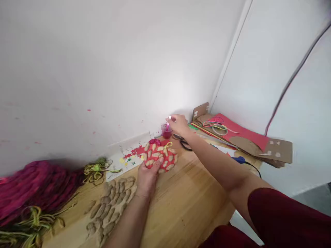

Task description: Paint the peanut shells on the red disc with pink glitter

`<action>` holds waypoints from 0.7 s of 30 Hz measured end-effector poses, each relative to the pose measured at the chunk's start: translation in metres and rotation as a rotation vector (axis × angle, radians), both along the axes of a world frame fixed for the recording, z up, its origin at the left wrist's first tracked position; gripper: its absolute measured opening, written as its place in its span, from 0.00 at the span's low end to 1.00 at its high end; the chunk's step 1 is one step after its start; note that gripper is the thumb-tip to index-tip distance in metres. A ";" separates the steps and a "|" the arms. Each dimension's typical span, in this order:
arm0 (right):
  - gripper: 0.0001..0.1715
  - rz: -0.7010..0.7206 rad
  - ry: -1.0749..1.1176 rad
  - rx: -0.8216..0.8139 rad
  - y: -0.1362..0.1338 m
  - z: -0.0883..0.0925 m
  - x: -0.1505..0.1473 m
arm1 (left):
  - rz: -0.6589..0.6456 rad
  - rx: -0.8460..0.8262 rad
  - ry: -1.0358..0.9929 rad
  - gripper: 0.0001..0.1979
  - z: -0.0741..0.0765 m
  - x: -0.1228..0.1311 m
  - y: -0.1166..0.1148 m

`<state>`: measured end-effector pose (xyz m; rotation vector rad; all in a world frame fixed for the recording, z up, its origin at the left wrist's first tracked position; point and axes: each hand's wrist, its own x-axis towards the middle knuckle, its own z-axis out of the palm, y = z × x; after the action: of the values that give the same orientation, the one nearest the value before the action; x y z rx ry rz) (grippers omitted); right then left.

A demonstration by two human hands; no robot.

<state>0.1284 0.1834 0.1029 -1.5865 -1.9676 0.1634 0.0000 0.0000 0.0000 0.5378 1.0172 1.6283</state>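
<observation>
The red disc [170, 158], studded with peanuts [170, 167] and bearing a yellow loop [168, 144], is in the left hand [148, 176] over the surface [191, 193], the grip closed on its near edge, thumb [157, 165] on top. The right hand [179, 123] has a narrow grip on a stick [168, 122], its lower end at the cup [166, 134] of red liquid just beyond the disc. Left of the disc lie paper [113, 175] with stars [133, 163], loose peanuts [113, 196] and, farther out, maroon yarn [43, 186]. Cardboard [281, 147] is stacked at right.
</observation>
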 end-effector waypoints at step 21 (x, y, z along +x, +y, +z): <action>0.16 0.059 0.144 0.090 -0.009 -0.008 0.001 | -0.028 0.091 -0.025 0.30 0.008 0.003 -0.004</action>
<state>0.1297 0.1746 0.0946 -1.4202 -1.8842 0.2041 0.0031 -0.0040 0.0081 0.5880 0.9169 1.6584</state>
